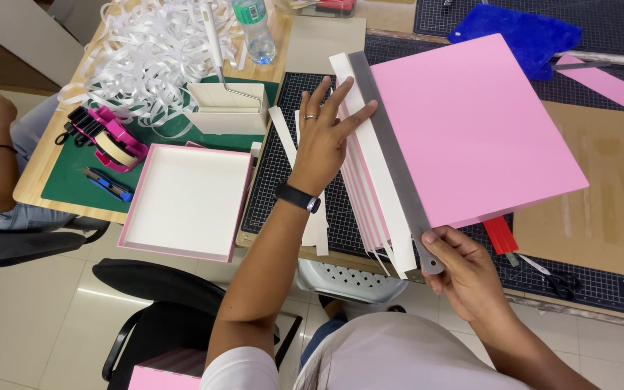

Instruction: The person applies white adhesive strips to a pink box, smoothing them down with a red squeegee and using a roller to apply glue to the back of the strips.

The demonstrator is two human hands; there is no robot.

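At the far left, 1 pink tape dispenser is sitting beside 1 shallow pink-edged box tray. The left hand is lying flat, fingers spread, pressing on 1 metal ruler. The ruler is running along 1 pink sheet stacked over white strips on 1 black cutting mat. The right hand is pinching the ruler's near end.

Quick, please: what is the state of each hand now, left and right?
Left hand: open, fingers spread, pressing flat on the white card strips beside the metal ruler.
Right hand: closed, pinching the ruler's near end.
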